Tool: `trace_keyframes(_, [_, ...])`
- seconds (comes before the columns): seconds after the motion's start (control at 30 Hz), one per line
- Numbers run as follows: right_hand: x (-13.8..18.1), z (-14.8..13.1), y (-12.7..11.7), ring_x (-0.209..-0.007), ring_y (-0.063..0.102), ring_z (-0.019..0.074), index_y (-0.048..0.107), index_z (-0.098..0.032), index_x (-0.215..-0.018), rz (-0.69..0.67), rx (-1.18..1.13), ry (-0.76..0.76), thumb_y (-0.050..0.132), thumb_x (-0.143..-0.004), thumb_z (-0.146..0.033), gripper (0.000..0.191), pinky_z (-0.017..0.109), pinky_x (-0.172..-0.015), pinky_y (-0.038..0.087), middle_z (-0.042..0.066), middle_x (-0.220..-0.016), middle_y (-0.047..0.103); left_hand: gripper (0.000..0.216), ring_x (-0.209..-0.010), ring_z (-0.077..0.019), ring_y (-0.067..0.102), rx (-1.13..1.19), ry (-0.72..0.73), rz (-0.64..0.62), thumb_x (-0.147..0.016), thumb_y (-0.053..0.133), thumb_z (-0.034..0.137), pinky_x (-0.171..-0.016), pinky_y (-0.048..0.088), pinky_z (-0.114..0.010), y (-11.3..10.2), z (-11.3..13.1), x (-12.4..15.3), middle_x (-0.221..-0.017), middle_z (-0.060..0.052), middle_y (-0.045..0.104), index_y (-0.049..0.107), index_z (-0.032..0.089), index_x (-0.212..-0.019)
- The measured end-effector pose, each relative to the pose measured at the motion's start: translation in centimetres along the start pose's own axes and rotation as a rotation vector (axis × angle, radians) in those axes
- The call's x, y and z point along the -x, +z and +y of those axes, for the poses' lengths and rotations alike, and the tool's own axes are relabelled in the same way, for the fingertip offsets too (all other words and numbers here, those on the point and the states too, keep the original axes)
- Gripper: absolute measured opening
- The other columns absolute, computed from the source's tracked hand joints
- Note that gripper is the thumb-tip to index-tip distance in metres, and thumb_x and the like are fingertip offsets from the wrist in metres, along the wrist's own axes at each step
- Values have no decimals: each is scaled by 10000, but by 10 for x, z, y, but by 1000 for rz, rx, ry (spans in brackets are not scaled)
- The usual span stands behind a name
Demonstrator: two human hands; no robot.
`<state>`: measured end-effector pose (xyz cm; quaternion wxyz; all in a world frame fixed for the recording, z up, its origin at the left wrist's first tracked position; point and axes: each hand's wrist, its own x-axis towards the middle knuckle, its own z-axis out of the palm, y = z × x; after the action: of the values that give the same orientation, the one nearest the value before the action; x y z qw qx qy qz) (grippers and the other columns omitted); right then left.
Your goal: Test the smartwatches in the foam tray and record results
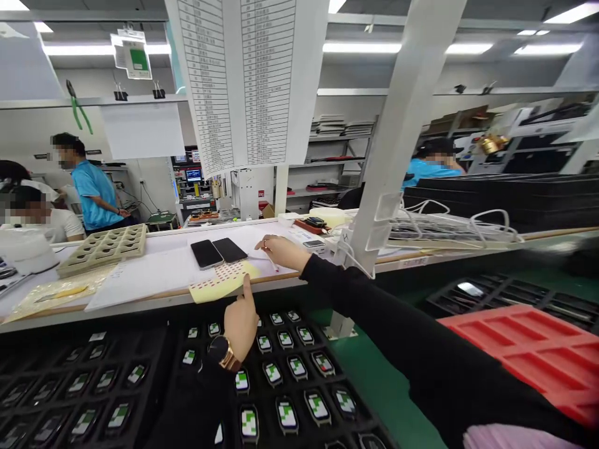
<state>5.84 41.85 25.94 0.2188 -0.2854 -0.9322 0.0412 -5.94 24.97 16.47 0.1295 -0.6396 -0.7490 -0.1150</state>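
Note:
My left hand (241, 324), with a watch (224, 353) on its wrist, points upward with the index finger stretched out. Its fingertip meets the lower edge of a yellow sheet of small red stickers (219, 284); the other fingers are curled. To the right, my right hand (283, 251) hovers over white paper, thumb and fingertips drawn together. Anything between them is too small to make out. Two dark phones, a left one (206, 254) and a right one (229, 250), lie side by side behind the sticker sheet. A slim pen-like thing (275, 267) shows under my right hand.
Below the shelf, a black tray (322, 396) holds several smartwatches with lit screens. Another watch tray (60, 390) is at left. A red tray (528, 352) sits at right. A white post (388, 131), white cables (449, 227) and a beige tray (105, 246) flank the shelf.

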Motion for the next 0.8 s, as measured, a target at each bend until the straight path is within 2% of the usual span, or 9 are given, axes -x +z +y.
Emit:
trace_keyframes(0.23, [-4, -39, 13, -864, 661, 168, 676, -143, -958, -205, 64, -128, 640, -985, -323, 185, 354, -824, 567, 37, -962, 683, 803, -781, -229, 727, 16, -2, 4, -893, 528, 187, -607, 496, -266, -12, -5, 9, -969, -117, 705, 100, 80, -1564])
trace_keyframes(0.43, [-7, -51, 11, -866, 661, 162, 674, -147, -915, -266, 245, -188, 635, -990, -292, 168, 351, -837, 565, 37, -945, 685, 790, -780, -233, 728, 19, -14, 18, -871, 533, 132, -603, 492, -271, -10, -14, 17, -927, -84, 697, 154, 134, -1565])
trace_keyframes(0.8, [-2, -76, 0, -930, 663, 193, 666, -109, -890, -349, 467, -260, 663, -963, -245, 155, 392, -881, 543, 56, -963, 685, 806, -761, -224, 714, 15, -19, 13, -878, 521, 109, -597, 497, -272, -2, -12, 16, -912, -85, 677, 127, 123, -1580])
